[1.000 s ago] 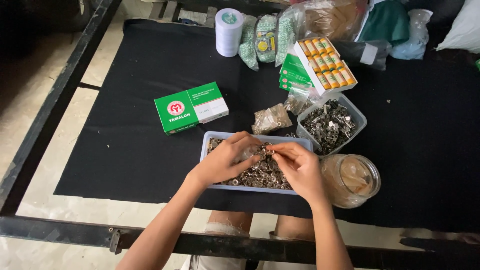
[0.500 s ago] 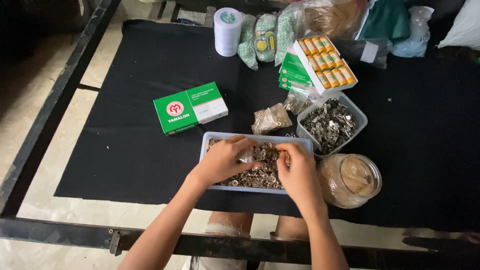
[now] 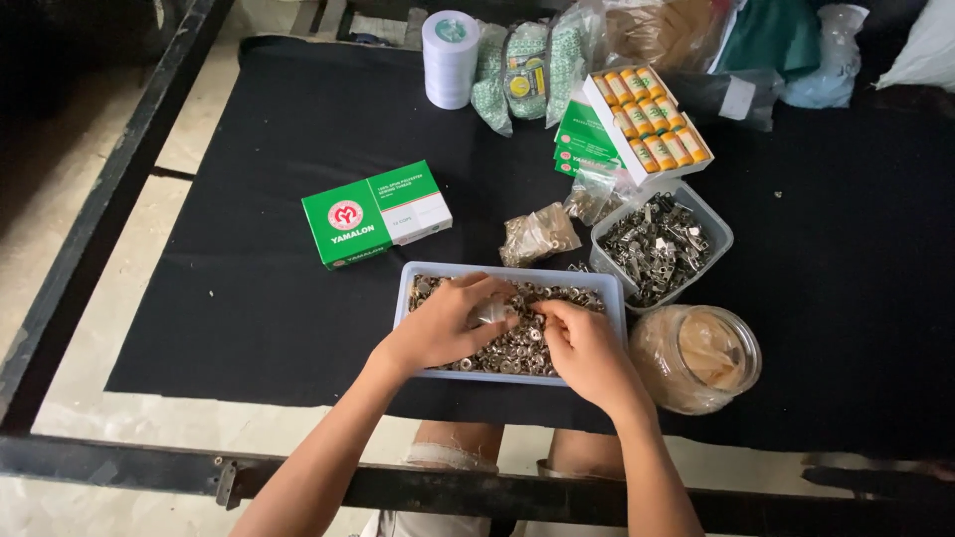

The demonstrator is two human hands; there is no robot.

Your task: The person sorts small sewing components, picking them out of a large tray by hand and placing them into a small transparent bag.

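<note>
A shallow pale-blue tray (image 3: 609, 288) full of small metal snap parts (image 3: 565, 295) lies on a black cloth near the table's front edge. My left hand (image 3: 443, 323) rests in the tray with its fingers curled around a small silvery piece (image 3: 491, 313). My right hand (image 3: 587, 350) is beside it over the tray's right half, fingers bent down into the metal parts; whether it grips one is hidden.
A second clear tub of metal clips (image 3: 660, 244) stands right of the tray, a lidded glass jar (image 3: 696, 356) in front of it. A green box (image 3: 375, 213), small bag of parts (image 3: 537, 235), tape roll (image 3: 450, 45), open box of thread spools (image 3: 648, 121) and plastic bags sit behind.
Both hands have sunk from just above the tray down into the metal parts, and my right hand has shifted slightly toward me.
</note>
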